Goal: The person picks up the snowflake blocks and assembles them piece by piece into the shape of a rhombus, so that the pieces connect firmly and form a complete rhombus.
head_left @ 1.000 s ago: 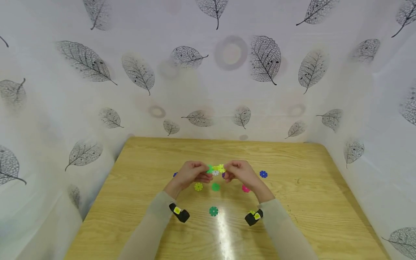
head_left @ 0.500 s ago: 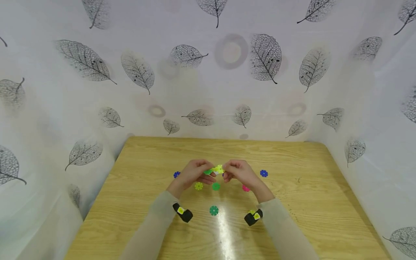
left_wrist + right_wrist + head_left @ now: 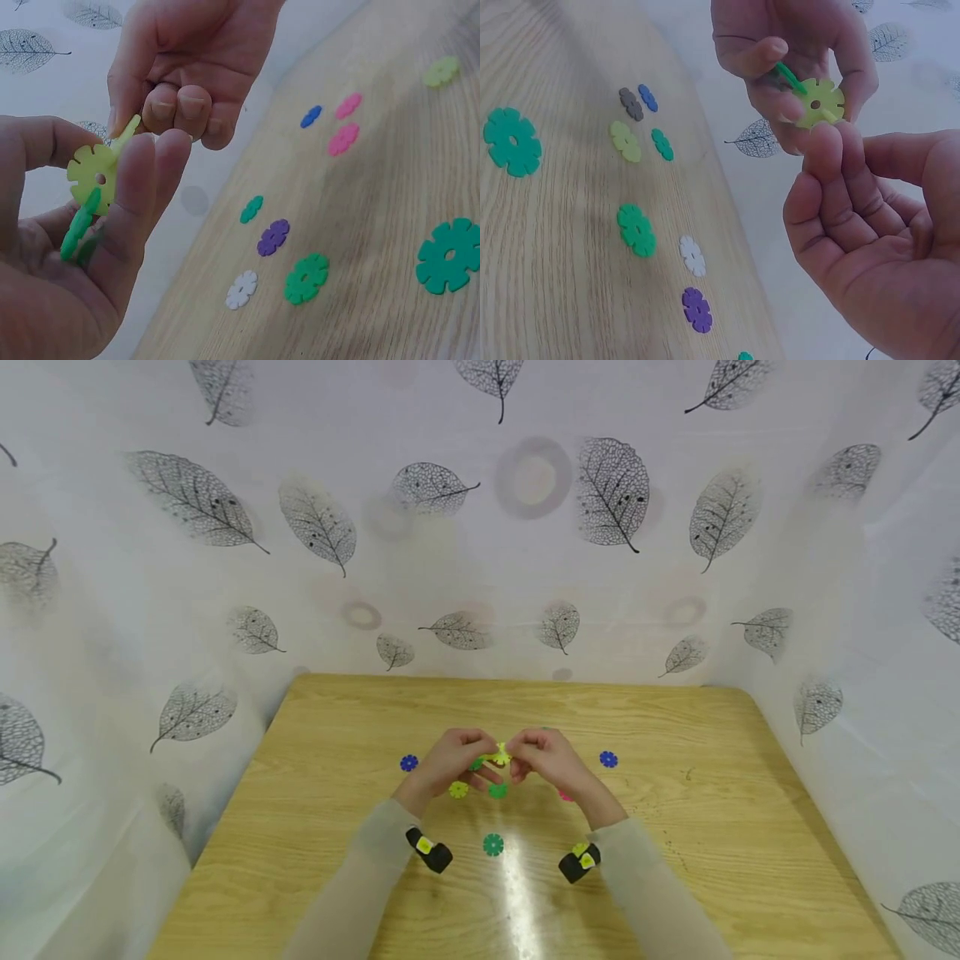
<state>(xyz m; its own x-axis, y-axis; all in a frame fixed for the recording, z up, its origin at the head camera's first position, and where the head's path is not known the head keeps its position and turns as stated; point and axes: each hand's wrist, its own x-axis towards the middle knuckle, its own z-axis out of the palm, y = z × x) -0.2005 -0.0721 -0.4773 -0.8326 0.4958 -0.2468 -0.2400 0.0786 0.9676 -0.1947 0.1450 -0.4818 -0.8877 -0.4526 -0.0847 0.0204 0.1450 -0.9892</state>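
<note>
Yellow is the colour between your two hands: your left hand (image 3: 453, 762) has its thumb and fingers pinched narrow on a yellow flower disc (image 3: 85, 171) with notches round its rim. A green flower disc (image 3: 78, 229), seen edge-on, sticks out from that rim beside your left fingers. Your right hand (image 3: 553, 762) pinches a second yellow disc (image 3: 127, 133) with its fingers curled in, and this one meets the first at its edge. All three pieces are up in the air over the wooden table (image 3: 337, 714). On the wood below you, a white disc (image 3: 241, 290) lies near a purple disc (image 3: 273, 238), and two pink discs (image 3: 344, 139) sit near a blue disc (image 3: 311, 116). A dark green disc (image 3: 492, 845) lies on the wood between your wrists. The curtain (image 3: 465, 560) behind has leaves printed on it.
</note>
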